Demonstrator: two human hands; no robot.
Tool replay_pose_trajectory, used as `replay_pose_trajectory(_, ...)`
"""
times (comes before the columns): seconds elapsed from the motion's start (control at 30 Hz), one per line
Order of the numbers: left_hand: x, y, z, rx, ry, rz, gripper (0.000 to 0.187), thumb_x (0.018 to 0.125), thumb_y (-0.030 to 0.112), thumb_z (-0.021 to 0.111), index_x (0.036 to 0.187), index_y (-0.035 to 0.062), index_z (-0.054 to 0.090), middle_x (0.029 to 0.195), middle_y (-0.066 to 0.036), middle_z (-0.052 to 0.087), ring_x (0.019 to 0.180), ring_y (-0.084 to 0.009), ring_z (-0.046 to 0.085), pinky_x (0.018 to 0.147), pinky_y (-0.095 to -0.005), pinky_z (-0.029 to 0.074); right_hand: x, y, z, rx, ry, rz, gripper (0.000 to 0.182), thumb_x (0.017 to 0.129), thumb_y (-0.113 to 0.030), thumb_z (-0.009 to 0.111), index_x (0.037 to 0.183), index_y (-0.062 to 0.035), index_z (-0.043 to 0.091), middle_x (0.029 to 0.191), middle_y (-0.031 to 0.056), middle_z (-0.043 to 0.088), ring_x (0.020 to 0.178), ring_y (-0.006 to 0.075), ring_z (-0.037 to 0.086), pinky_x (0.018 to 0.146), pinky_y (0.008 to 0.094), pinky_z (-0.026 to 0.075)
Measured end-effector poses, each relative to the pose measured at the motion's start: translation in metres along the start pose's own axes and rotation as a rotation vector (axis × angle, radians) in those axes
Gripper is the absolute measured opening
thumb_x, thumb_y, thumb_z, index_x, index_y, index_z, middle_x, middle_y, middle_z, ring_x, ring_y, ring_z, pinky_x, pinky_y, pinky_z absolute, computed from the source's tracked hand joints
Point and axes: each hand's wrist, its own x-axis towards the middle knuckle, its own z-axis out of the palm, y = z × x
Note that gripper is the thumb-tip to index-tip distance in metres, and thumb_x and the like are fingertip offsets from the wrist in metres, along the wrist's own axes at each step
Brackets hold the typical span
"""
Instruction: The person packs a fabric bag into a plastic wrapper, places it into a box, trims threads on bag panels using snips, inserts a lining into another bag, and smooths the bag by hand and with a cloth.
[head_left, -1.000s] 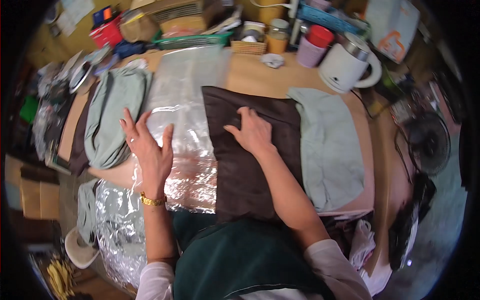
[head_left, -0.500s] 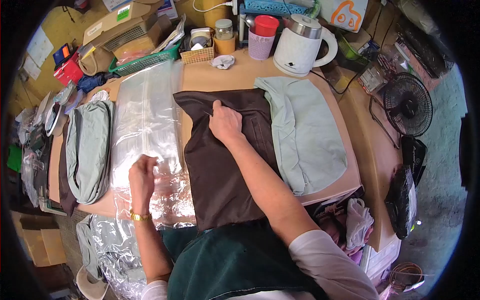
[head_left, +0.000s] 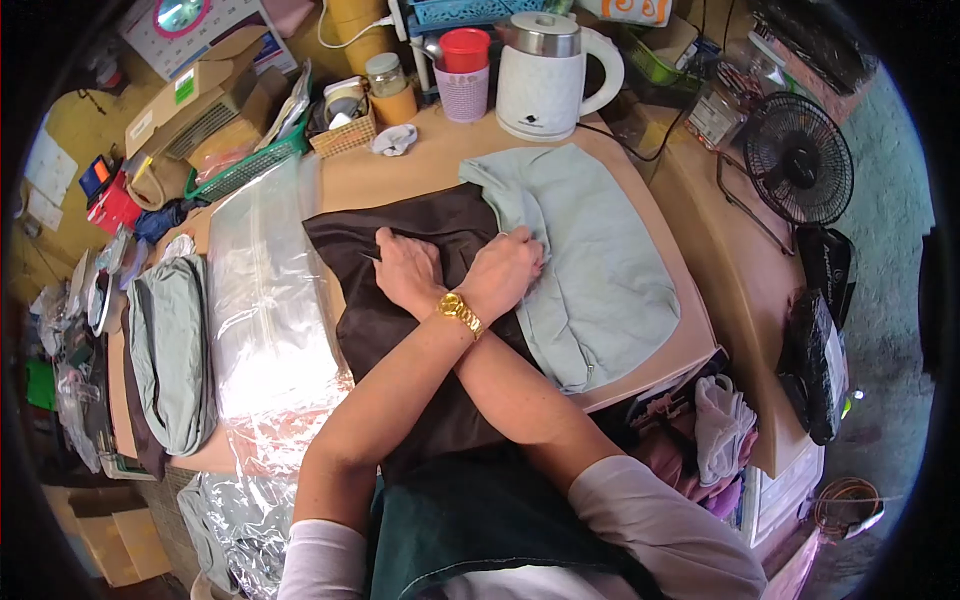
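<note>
My arms are crossed at the wrists. My left hand (head_left: 507,268), below a gold watch, reaches over to the right, its fingers closed on the folded left edge of the pale green cloth (head_left: 610,270). On the dark brown cloth (head_left: 400,335) rests my right hand (head_left: 408,270), fingers curled round a small, thin, pointed thing whose tip pokes out at the left; the rest is hidden. The brown cloth lies flat, its right side meeting the pale green one.
Clear plastic bags (head_left: 265,290) lie to the left, beside a folded grey-green cloth (head_left: 172,350). At the back stand a white kettle (head_left: 540,80), a pink cup (head_left: 462,92) and a green basket (head_left: 250,165). A black fan (head_left: 798,160) stands at the right.
My left hand has moved from above the plastic bags across to the pale green cloth, over my right wrist, and has taken hold. The view has shifted, so the table items appear displaced.
</note>
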Motion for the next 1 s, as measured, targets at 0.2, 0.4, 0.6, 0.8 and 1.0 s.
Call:
replay_pose_trajectory(0.2, 0.002, -0.013, -0.039, -0.135, 0.322, 0.026, 0.011, 0.076, 0.004, 0.072, 0.086, 0.0013, 0.067, 0.078, -0.012, 0.066, 0.073, -0.0295, 0.065, 0.069, -0.0362, 0.053, 0.005, -0.002, 0.003, -0.045, -0.020, 0.054, 0.026, 0.081, -0.019, 0.069, 0.097, -0.0031, 0.055, 0.083, 0.0159, 0.068, 0.083, 0.0353, 0.067, 0.071, 0.0473, 0.051)
replay_pose_trajectory(0.4, -0.105, -0.048, -0.188, -0.189, 0.805, -0.477, 0.023, 0.099, 0.020, 0.057, 0.091, 0.0002, 0.065, 0.076, 0.001, 0.065, 0.061, -0.0061, 0.052, 0.055, -0.0220, 0.043, 0.007, 0.001, -0.015, 0.125, -0.126, 0.044, 0.026, 0.085, -0.019, 0.066, 0.103, -0.0018, 0.057, 0.088, 0.0193, 0.069, 0.087, 0.0339, 0.068, 0.078, 0.0430, 0.053)
replay_pose_trajectory(0.6, -0.238, -0.115, -0.221, 0.509, 0.642, -0.710, 0.044, 0.105, 0.028, 0.034, 0.132, -0.0012, 0.054, 0.124, -0.020, 0.055, 0.116, -0.0262, 0.052, 0.102, -0.0382, 0.037, 0.010, -0.005, -0.015, 0.267, -0.054, 0.192, 0.024, 0.090, -0.027, 0.062, 0.100, -0.0056, 0.057, 0.084, 0.0206, 0.068, 0.084, 0.0404, 0.066, 0.075, 0.0502, 0.050)
replay_pose_trajectory(0.8, -0.160, -0.061, -0.068, -0.256, 0.610, -0.793, 0.076, 0.092, 0.043, 0.063, 0.142, -0.0066, 0.034, 0.125, -0.030, 0.054, 0.114, -0.0362, 0.058, 0.092, -0.0394, 0.047, 0.010, 0.004, -0.014, 0.390, 0.172, 0.162, 0.028, 0.096, -0.032, 0.056, 0.102, -0.0039, 0.057, 0.092, 0.0238, 0.067, 0.089, 0.0451, 0.063, 0.075, 0.0514, 0.048)
replay_pose_trajectory(1.0, -0.206, -0.059, -0.099, -0.497, 0.462, -0.845, 0.040, 0.096, 0.031, 0.062, 0.074, -0.0027, 0.061, 0.058, -0.005, 0.052, 0.056, -0.0106, 0.045, 0.054, -0.0305, 0.039, 0.012, 0.011, -0.024, 0.377, 0.155, 0.213, 0.026, 0.097, -0.027, 0.056, 0.101, -0.0010, 0.055, 0.090, 0.0233, 0.067, 0.088, 0.0440, 0.063, 0.072, 0.0481, 0.048)
